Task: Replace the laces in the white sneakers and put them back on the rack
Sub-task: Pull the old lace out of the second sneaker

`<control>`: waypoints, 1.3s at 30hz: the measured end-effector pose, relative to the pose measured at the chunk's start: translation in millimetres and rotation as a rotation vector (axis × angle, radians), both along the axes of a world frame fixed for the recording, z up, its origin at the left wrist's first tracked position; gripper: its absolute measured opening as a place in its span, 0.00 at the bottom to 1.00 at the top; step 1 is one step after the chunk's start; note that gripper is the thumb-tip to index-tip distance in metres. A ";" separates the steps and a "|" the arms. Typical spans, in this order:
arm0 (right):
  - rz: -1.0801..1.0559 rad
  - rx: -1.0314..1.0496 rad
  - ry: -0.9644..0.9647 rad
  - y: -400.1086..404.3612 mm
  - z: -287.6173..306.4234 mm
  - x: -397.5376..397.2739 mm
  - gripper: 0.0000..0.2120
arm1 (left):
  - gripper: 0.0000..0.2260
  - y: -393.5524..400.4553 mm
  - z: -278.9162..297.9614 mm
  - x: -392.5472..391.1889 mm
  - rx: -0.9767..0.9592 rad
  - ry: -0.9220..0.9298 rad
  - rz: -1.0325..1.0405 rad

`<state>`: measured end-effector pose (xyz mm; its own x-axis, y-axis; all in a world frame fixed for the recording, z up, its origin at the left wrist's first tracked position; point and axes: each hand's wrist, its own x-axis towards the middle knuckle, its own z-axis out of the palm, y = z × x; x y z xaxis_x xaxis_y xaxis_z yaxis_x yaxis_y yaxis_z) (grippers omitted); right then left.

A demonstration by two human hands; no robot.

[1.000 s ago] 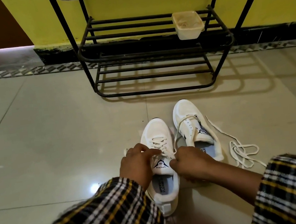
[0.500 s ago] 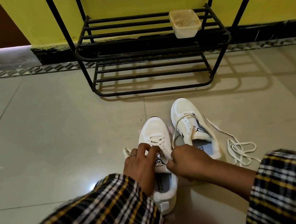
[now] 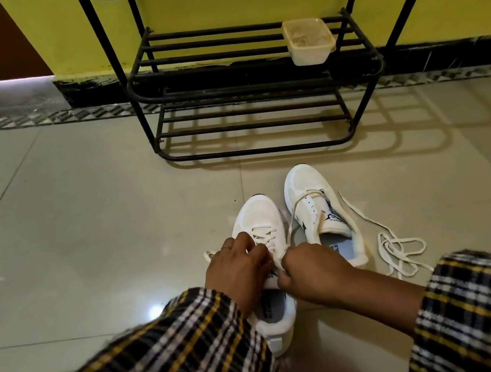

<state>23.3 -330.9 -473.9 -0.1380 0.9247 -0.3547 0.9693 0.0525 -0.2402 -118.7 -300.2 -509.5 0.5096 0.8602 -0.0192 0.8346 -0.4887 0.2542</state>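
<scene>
Laces [image 3: 270, 241] run toe-ward from both hands — left hand [image 3: 237, 265] and right hand [image 3: 309, 267] seemingly pinching the ends — along the near sneaker [image 3: 256, 216].

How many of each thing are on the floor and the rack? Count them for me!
White sneakers: 2 (left sneaker, right sneaker)
Loose lace on the floor: 1
Black rack: 1
Plastic tub on the rack: 1
Total: 5
</scene>
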 end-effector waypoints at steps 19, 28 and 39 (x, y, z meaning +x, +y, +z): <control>0.087 0.007 0.014 3.6 3.2 -0.9 0.16 | 0.09 4.5 3.4 -8.4 -0.110 -0.364 0.096; 0.049 -0.038 0.035 4.5 -0.2 1.1 0.11 | 0.06 5.6 0.5 -0.6 0.107 0.008 -0.074; -0.024 -0.087 0.098 5.8 -7.4 1.4 0.15 | 0.13 40.5 -1.7 -26.3 -0.337 -1.010 0.775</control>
